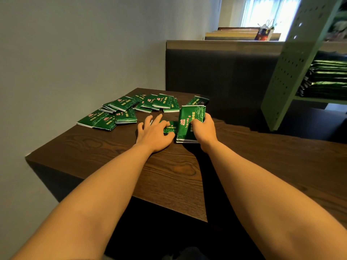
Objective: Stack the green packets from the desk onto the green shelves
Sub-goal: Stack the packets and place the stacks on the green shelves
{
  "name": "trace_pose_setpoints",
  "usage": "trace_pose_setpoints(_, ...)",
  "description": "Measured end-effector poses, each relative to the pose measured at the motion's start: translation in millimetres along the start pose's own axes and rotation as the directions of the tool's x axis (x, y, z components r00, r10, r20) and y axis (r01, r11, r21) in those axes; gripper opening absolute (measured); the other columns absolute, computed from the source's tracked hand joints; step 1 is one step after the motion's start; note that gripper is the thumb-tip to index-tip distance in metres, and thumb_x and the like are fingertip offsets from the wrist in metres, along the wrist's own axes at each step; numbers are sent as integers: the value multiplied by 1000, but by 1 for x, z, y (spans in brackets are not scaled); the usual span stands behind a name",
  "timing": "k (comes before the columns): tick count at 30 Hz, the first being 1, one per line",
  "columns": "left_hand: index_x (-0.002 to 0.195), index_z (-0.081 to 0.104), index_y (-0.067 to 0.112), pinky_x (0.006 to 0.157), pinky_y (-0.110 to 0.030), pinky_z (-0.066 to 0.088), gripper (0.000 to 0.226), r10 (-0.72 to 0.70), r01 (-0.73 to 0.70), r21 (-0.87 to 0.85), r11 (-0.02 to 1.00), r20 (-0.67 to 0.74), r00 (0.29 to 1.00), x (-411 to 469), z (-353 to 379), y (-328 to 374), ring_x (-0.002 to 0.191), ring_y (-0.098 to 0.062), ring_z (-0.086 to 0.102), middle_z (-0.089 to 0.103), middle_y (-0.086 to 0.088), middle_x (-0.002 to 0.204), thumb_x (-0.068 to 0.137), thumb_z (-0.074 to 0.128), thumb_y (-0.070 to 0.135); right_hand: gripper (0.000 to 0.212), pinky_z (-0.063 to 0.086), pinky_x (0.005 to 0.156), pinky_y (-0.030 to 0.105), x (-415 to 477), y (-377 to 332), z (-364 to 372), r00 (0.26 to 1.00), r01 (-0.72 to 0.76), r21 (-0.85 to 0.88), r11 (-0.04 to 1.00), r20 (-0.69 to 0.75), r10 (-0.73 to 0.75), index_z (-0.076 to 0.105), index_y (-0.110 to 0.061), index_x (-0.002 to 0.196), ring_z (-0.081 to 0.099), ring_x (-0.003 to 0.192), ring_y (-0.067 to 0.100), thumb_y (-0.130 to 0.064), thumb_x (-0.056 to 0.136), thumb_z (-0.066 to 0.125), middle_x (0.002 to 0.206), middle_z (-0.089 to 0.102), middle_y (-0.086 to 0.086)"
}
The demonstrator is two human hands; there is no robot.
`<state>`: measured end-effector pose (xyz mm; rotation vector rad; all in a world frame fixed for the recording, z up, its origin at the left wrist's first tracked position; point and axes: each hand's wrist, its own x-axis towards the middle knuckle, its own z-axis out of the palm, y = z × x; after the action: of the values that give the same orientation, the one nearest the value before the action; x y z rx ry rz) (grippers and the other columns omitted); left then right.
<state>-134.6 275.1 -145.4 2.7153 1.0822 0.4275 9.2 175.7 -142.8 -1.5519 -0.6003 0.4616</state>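
The right hand [203,129] curls round a stack of green packets [187,124] on the desk [169,175]. The left hand [153,135], fingers spread, rests on a single packet [170,128] just left of the stack. Loose packets [124,111] lie scattered farther left of the stack, and the green shelves [293,72] stand well to its right.

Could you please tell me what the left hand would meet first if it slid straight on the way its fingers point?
Probably the loose green packets heaped just beyond it: the left hand points away across the desk toward them. Bare wood lies between, though depth is hard to judge.
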Motion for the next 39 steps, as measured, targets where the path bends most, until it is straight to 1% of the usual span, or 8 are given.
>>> trace_pose_setpoints(8,93,54,24,97,-50,33,33,-60,65,-35,997,130,990,4,-27,14,105,-30,55,62,-4,104,98,26,42,29,51,89,34,-4,-3,0,1000,25,-23,999,-5,-25,57,-18,127,64,106,17,-17,98,59,104,63,-9)
trace_pose_setpoints(13,135,50,29,105,-52,33,41,-122,109,101,989,142,982,8,-30,17,131,-33,43,55,-4,138,94,51,38,28,56,95,39,-5,-2,2,1000,31,-29,999,-4,-31,57,-21,119,68,107,20,-18,94,68,109,67,-5)
trace_pose_setpoints(19,141,47,13,105,-40,43,61,-271,309,-251,917,176,946,15,-36,25,128,-33,49,50,-11,142,86,70,20,16,56,92,41,-9,-4,1,1000,6,5,1000,-22,-5,58,-26,101,68,96,18,-13,94,63,97,67,-8)
trace_pose_setpoints(22,84,60,17,81,-32,43,14,-357,376,-501,780,139,924,9,-37,26,93,-26,51,56,-8,91,85,66,4,18,57,93,42,-12,-8,3,999,-34,22,999,-24,35,58,-28,91,67,85,14,-12,94,62,94,68,-7)
trace_pose_setpoints(24,70,46,17,69,-35,44,28,-400,413,-642,646,176,900,6,-37,27,86,-17,48,51,-6,84,88,60,2,18,58,93,44,-14,-13,5,997,-69,48,996,-23,70,59,-27,89,67,82,15,-10,94,61,92,68,-5)
trace_pose_setpoints(29,100,71,16,57,-33,33,31,-452,390,-857,337,216,865,-7,-49,28,80,-21,48,61,-2,93,86,55,-7,16,60,93,47,-23,-23,23,984,-170,115,979,-37,175,65,-23,88,71,93,25,-8,92,59,95,72,0)
trace_pose_setpoints(34,120,70,16,86,-37,39,43,-497,332,-933,139,224,838,-13,-60,26,100,-18,45,59,4,100,89,50,-7,30,57,62,32,-29,-33,52,965,-263,241,934,52,259,62,-12,122,70,86,24,-10,93,57,110,71,10)
trace_pose_setpoints(39,105,76,20,69,-31,49,24,-507,248,-896,369,30,861,-12,-58,5,81,-22,61,72,-3,103,92,57,13,18,59,83,42,-26,-36,68,968,-242,228,943,125,218,58,-18,110,69,99,27,-7,96,56,109,69,8)
